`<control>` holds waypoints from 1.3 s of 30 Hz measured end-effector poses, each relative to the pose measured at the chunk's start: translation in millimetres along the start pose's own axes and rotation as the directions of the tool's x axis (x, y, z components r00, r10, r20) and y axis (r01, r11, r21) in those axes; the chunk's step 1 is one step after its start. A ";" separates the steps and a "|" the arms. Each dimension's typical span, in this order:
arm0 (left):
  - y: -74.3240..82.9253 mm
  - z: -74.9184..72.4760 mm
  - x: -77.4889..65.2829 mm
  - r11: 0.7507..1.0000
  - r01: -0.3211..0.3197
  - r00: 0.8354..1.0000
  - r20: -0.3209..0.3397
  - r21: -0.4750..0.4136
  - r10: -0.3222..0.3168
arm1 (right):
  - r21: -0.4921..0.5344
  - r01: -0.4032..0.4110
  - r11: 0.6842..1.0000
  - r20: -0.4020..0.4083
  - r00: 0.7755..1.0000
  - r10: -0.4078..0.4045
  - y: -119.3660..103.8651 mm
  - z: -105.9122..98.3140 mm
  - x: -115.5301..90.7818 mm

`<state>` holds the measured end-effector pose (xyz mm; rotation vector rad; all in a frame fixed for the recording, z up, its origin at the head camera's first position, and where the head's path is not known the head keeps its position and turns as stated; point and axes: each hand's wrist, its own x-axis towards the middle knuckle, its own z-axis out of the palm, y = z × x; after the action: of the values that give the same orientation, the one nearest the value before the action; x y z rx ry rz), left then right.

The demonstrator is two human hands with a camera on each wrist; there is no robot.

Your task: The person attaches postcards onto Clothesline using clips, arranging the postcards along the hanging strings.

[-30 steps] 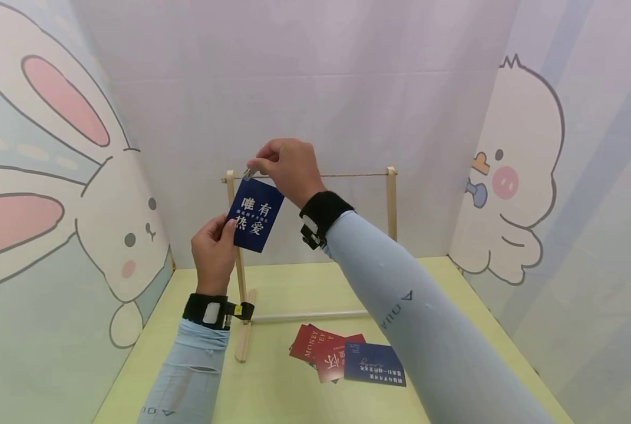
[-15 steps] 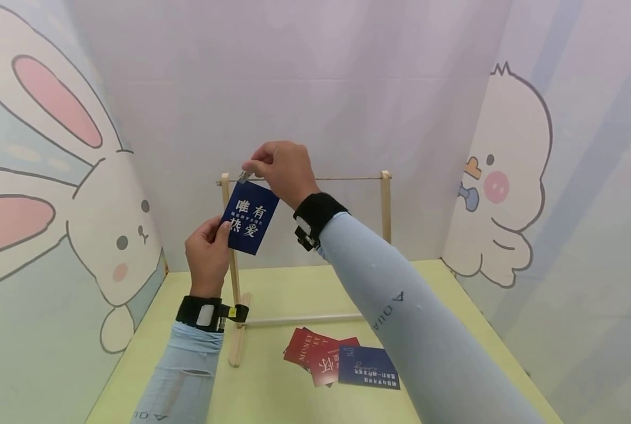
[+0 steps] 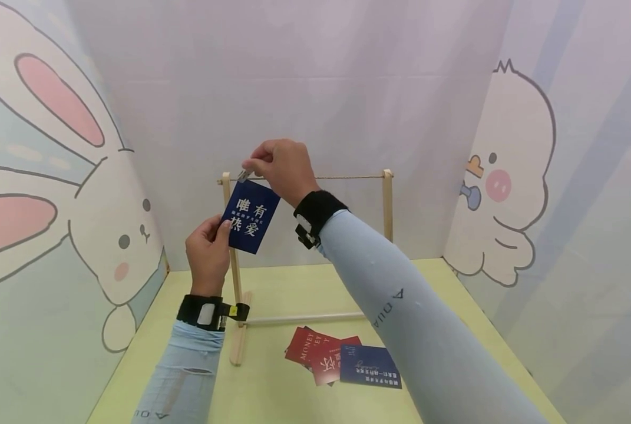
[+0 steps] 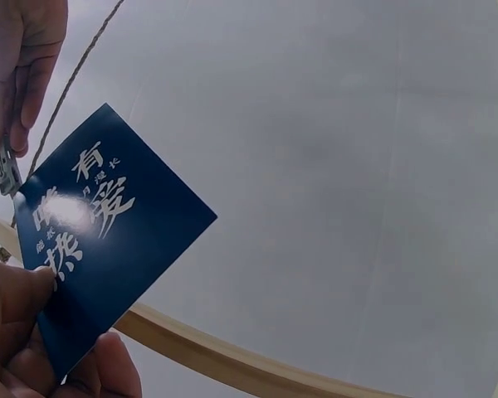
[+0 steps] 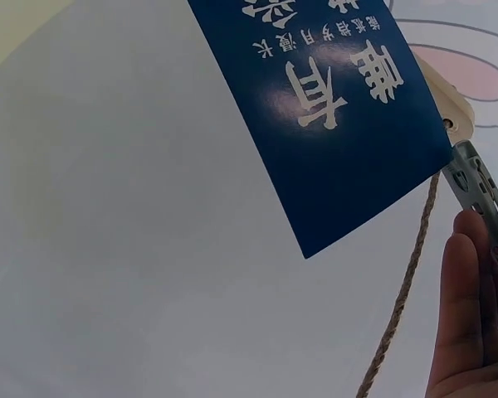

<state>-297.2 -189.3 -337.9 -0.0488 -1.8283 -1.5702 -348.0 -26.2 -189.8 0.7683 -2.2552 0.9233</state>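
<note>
My left hand (image 3: 207, 256) holds a dark blue card (image 3: 254, 212) with white characters, thumb on its front, at its lower left side. The card is tilted in front of the rack's left post. My right hand (image 3: 288, 171) pinches a small grey clothes peg (image 5: 475, 184) between thumb and fingers. The peg's tip meets the card's upper left corner, close to the rope (image 5: 407, 290). Whether the peg bites the rope as well, I cannot tell. In the left wrist view the same peg (image 4: 7, 170) hangs from the right fingers, beside the card's corner.
A wooden rack stands on the yellow table (image 3: 273, 394), with a left post (image 3: 234, 277), a right post (image 3: 387, 206) and a white bottom bar (image 3: 304, 318). In front lie several overlapping red cards (image 3: 315, 347) and another blue card (image 3: 370, 366). Cartoon-printed walls enclose the table.
The head view has shifted slightly. Both hands, the card and the peg keep nearly the same places by the rack's left post.
</note>
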 end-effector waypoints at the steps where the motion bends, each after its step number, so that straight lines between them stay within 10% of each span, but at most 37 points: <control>1: -0.2 0.0 0.0 1.000 -0.002 1.000 0.001 0.000 0.002 | 0.001 0.000 1.000 -0.001 1.000 0.000 0.4 0.1 0.0; 39: -3.1 0.1 1.4 0.995 -0.004 0.999 -0.047 0.096 0.008 | 0.007 -0.045 0.999 0.058 0.997 0.044 4.2 5.9 0.6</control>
<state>-299.7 -190.6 -339.8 0.0272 -1.8625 -1.4650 -353.0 -28.3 -194.6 0.7601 -2.3283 0.9432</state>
